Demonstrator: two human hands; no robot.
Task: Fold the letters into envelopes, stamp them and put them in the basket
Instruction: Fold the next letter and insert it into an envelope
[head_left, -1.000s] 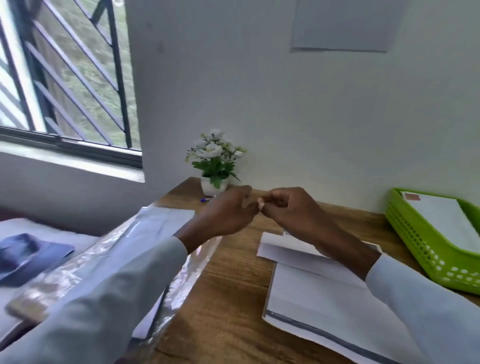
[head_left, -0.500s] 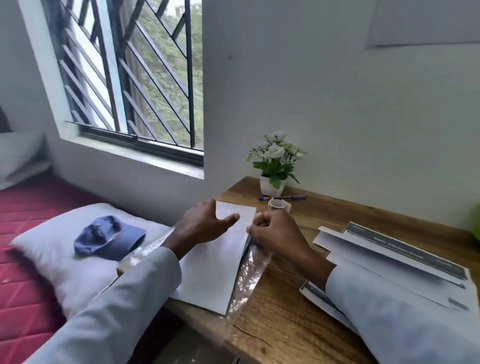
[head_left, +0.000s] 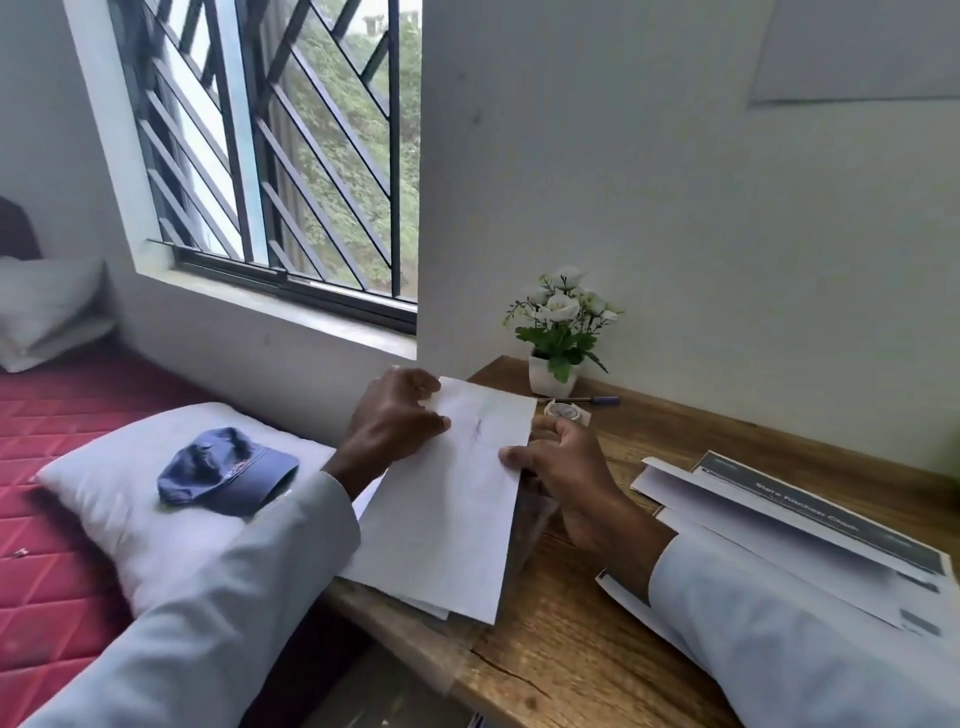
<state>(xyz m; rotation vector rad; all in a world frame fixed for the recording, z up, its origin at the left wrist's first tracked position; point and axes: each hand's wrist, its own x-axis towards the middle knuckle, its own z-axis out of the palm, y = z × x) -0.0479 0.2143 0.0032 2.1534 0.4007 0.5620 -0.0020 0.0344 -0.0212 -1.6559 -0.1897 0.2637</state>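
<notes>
My left fingers (head_left: 415, 410) curl onto the far left edge of a white envelope (head_left: 452, 499), and my right hand (head_left: 558, 467) pinches its right edge, thumb on top. It lies at the desk's (head_left: 571, 649) left end, atop clear plastic. A small white pot (head_left: 550, 376) holding white flowers stands behind, near the letters (head_left: 779, 525).

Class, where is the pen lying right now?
In the head view, the pen lies at the desk's far edge, just right of the flower pot, behind the tape roll.

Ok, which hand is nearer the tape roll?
Right. The right hand is just in front of the tape roll; the left hand is across the envelope.
</notes>
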